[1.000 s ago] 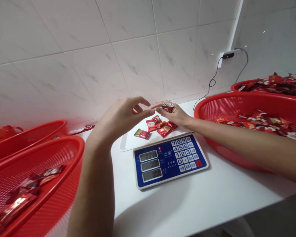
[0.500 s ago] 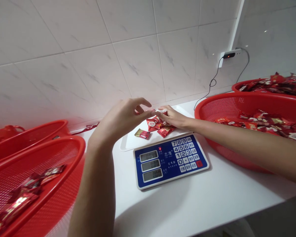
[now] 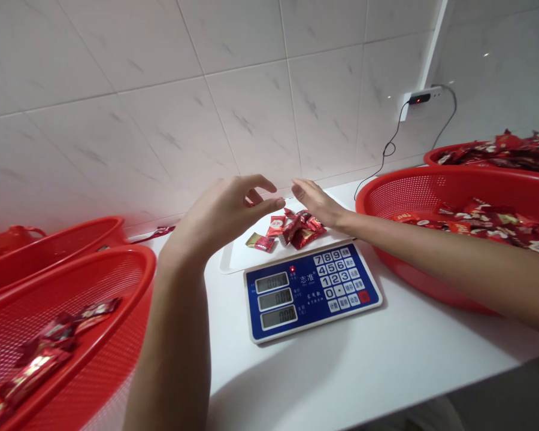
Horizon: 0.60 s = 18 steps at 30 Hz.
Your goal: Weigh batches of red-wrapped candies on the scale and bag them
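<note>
My left hand hangs above the back of the white tray with its fingers loosely curled, holding nothing. My right hand is open, just above a small pile of red wrapped candies, and appears not to touch them. A gold-and-red candy lies apart on the tray, left of the pile. The tray sits behind a blue-faced digital scale, whose three displays show small readings.
Red mesh baskets holding wrapped candies stand at both sides: one and another on the right, one and another on the left. A charger and black cable hang on the tiled wall.
My right hand no longer holds the red-and-white candy; it has let go over the pile and lifted off. The pile on the tray has shifted slightly.
</note>
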Available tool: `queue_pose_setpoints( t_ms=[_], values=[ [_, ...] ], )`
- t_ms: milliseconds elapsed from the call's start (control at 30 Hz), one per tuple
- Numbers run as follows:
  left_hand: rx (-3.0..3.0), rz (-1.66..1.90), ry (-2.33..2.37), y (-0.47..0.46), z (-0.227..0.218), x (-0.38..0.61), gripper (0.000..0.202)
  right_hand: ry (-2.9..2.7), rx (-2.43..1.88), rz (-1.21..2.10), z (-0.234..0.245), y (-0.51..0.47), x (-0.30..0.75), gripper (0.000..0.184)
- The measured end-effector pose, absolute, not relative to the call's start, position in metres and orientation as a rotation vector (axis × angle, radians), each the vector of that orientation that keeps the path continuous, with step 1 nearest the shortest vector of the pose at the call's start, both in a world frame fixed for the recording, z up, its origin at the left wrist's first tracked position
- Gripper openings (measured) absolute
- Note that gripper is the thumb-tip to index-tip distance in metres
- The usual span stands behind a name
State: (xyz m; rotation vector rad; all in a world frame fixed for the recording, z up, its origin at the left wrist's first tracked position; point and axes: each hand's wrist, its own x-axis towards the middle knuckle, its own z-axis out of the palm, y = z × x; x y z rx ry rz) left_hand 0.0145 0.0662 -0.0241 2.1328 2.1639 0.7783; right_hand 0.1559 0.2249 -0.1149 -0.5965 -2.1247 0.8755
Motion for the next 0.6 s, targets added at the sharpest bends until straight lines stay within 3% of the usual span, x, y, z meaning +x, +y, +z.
queue_pose_setpoints(
  t_ms=[167, 333, 600],
  values=[
    [2.126, 0.741, 2.190, 0.0666, -0.0234, 0.0160, 0.036, -2.169, -0.618, 0.862, -0.1157, 0.2245, 0.1555, 0.101],
    [2.122, 0.737, 2.183, 0.0670, -0.0231, 0.0161, 0.037, -2.167, -0.597, 0.859, -0.1175, 0.2268, 0.1546, 0.091],
    [2.121, 0.737, 2.180, 0.0672, -0.0235, 0.0171, 0.036, -2.195, -0.612, 0.854, -0.1159, 0.2249, 0.1534, 0.091]
  ],
)
